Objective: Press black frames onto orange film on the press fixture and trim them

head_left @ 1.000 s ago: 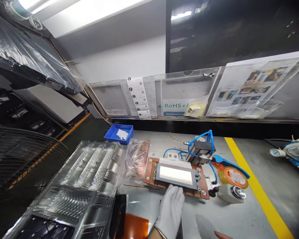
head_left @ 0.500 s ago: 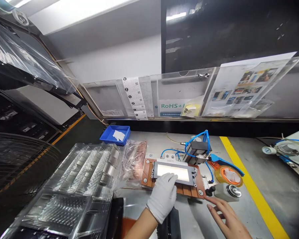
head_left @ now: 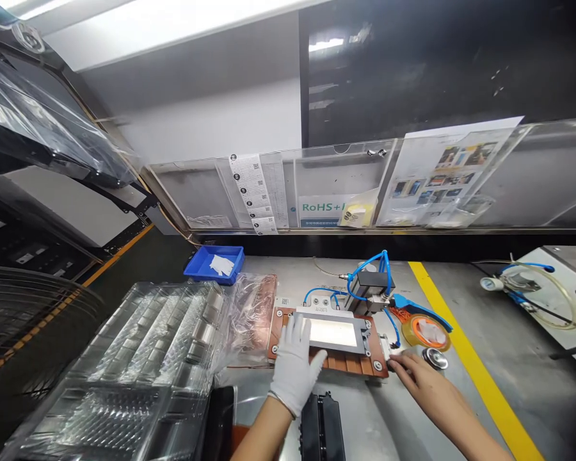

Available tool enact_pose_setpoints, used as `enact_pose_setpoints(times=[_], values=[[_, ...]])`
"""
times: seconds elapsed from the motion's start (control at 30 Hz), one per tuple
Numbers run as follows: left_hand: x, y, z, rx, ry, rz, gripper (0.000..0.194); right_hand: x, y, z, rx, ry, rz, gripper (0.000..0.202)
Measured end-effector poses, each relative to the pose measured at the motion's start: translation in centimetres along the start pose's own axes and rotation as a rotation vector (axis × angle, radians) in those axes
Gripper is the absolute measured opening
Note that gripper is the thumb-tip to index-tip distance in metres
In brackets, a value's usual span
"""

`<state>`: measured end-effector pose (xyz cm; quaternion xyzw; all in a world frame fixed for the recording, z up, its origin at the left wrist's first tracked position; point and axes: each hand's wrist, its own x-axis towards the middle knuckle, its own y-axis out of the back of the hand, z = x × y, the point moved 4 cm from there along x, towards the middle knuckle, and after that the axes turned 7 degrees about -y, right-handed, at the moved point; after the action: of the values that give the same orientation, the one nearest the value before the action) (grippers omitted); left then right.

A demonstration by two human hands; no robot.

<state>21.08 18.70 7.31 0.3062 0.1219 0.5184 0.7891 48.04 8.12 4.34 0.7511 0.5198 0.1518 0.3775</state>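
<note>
My left hand [head_left: 295,370], in a white glove, lies with fingers spread over the left end of a dark rectangular frame [head_left: 363,339]. A bright pale panel [head_left: 335,333] fills the frame's middle. The frame sits in a brown fixture [head_left: 377,339] with screws at its corners. My bare right hand [head_left: 425,379] is at the fixture's right end, fingertips closed on a small black knob beside a metal valve block [head_left: 384,347]. The fingers hide the knob. Below the fixture lies a long black part [head_left: 322,426].
Stacked clear plastic trays [head_left: 158,333] fill the left side, with a blue bin [head_left: 214,264] behind. Blue air hoses [head_left: 386,272] run from a black cylinder [head_left: 372,285] behind the fixture. A tape roll [head_left: 425,331] and a metal-capped bottle [head_left: 434,358] stand to the right.
My left hand has slid left along the frame and spread its fingers. My right hand has moved up to the black knob and closed there. The camera view has shifted slightly.
</note>
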Motion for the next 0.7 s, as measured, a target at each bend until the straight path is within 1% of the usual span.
enact_pose_setpoints(times=[0.07, 0.1, 0.17, 0.23, 0.3, 0.37, 0.43, 0.5, 0.57, 0.67, 0.7], values=[[0.2, 1.6, -1.4, 0.106, 0.123, 0.060, 0.070, 0.1, -0.6, -0.3, 0.078, -0.027, -0.012, 0.049], [0.3, 2.1, -2.0, 0.118, 0.181, 0.064, 0.070, 0.3, -1.1, -0.5, 0.120, -0.049, -0.025, 0.053], [0.9, 2.7, -3.1, 0.095, 0.259, 0.029, 0.066, 1.0, -2.2, -1.0, 0.207, -0.113, -0.065, 0.054], [1.7, 2.6, -3.7, 0.062, 0.297, -0.033, 0.055, 1.7, -3.4, -1.6, 0.296, -0.192, -0.105, 0.048], [2.5, 2.2, -4.0, 0.042, 0.308, -0.069, 0.043, 2.4, -4.4, -1.9, 0.388, -0.273, -0.136, 0.040], [3.0, 1.8, -4.0, 0.032, 0.313, -0.063, 0.036, 2.8, -5.1, -2.1, 0.481, -0.343, -0.154, 0.036], [2.8, 1.6, -4.1, 0.007, 0.334, -0.046, 0.032, 2.7, -5.5, -2.0, 0.578, -0.389, -0.158, 0.035], [1.7, 1.2, -4.2, -0.049, 0.369, -0.045, 0.032, 1.8, -5.6, -1.6, 0.672, -0.420, -0.153, 0.040], [-0.2, 0.9, -4.2, -0.122, 0.424, -0.051, 0.036, -0.1, -5.7, -1.2, 0.752, -0.451, -0.139, 0.050], [-3.8, 0.8, -4.0, -0.214, 0.523, -0.028, 0.041, -4.3, -6.1, -0.5, 0.850, -0.502, -0.119, 0.073], [-5.0, 0.9, -3.8, -0.241, 0.552, -0.013, 0.043, -5.9, -6.3, -0.4, 0.879, -0.518, -0.115, 0.078]])
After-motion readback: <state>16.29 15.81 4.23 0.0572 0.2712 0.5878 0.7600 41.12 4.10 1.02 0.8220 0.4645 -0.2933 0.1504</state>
